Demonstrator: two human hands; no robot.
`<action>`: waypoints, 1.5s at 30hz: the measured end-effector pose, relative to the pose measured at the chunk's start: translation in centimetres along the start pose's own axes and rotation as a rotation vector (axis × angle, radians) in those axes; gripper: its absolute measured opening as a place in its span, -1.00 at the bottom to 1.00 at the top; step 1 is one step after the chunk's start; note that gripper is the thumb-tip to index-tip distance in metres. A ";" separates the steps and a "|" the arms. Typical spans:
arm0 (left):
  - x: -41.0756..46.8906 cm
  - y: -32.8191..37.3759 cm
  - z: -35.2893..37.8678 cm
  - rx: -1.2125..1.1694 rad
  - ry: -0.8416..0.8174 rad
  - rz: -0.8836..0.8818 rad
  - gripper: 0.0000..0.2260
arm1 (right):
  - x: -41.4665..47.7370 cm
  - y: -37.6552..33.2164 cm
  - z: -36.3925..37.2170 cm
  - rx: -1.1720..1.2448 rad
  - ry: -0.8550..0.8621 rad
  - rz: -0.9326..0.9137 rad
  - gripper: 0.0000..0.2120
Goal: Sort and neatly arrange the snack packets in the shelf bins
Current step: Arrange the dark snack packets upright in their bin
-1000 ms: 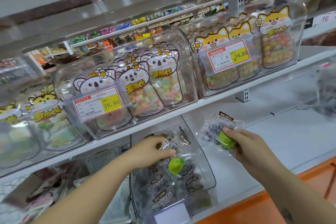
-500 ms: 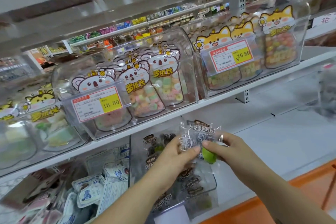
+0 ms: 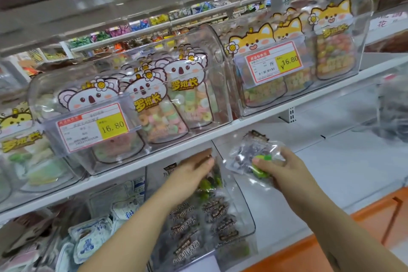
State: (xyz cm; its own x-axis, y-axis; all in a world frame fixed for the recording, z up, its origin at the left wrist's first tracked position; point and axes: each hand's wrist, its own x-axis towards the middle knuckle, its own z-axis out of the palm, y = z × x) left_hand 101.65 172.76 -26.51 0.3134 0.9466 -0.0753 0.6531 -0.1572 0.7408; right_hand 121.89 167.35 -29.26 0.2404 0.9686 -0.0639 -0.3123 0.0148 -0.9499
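Lower shelf, left end: clear bin packed with dark packets; left hand in bin mouth, fingers straight, gripping nothing; right hand just right of bin, pinching loose packet above shelf

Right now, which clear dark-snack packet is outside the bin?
The packet the right hand grips, held right of the lower clear bin; the other packets lie inside it.

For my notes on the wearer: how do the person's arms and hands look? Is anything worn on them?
The left hand and right hand wear no gloves or visible rings. The forearms are bare, with no sleeves, watch or bracelet in view.
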 end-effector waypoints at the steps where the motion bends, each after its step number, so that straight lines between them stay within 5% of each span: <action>1: 0.5 -0.3 -0.8 0.078 0.081 -0.012 -0.66 | 0.5 0.1 -0.3 0.021 0.078 0.001 -0.58; 5: 3.2 -2.5 -1.7 0.235 0.078 -0.048 -0.79 | 1.7 0.4 -0.8 0.021 0.199 -0.018 -0.56; 9: 5.5 -3.5 -0.7 0.464 -0.072 -0.058 -0.59 | 2.0 1.1 0.3 -0.038 0.156 -0.011 -0.47; 13: 7.5 -3.4 0.4 0.334 -0.012 -0.031 -0.43 | 2.3 1.2 0.6 -0.050 0.156 -0.043 -0.66; 20: 8.4 -2.6 1.0 0.669 0.027 0.072 -0.88 | 2.5 1.2 0.7 -0.043 0.151 -0.039 -0.67; 23: 7.2 -2.2 0.4 0.685 0.106 0.120 -0.87 | 2.5 1.0 0.5 -0.037 0.160 -0.053 -0.63; 29: 2.4 -2.7 -1.0 0.421 0.351 0.140 -0.89 | 1.4 0.1 0.3 -0.009 0.006 -0.048 -0.88; 35: -2.5 -2.9 -1.7 0.005 0.510 0.205 -0.93 | -1.4 -1.2 1.5 -0.091 -0.371 -0.015 -0.74; 37: -3.4 -2.5 -2.0 -0.142 0.474 0.177 -0.94 | -2.2 -1.3 1.9 -0.118 -0.470 -0.008 -0.91; 41: -4.7 -1.0 -2.1 -0.390 0.305 0.081 -0.91 | -2.8 -1.2 2.3 -0.173 -0.562 0.010 -0.74; 45: -5.1 -0.6 -2.3 -0.362 0.101 -0.022 -0.87 | -3.2 -1.3 2.7 -0.271 -0.612 0.009 -0.73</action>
State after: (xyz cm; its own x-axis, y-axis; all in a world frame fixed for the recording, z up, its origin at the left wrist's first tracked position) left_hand 98.10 168.68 -25.02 0.2205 0.9745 -0.0411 0.3671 -0.0439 0.9292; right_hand 119.08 164.93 -26.95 -0.3509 0.9356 0.0375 -0.0507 0.0210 -0.9985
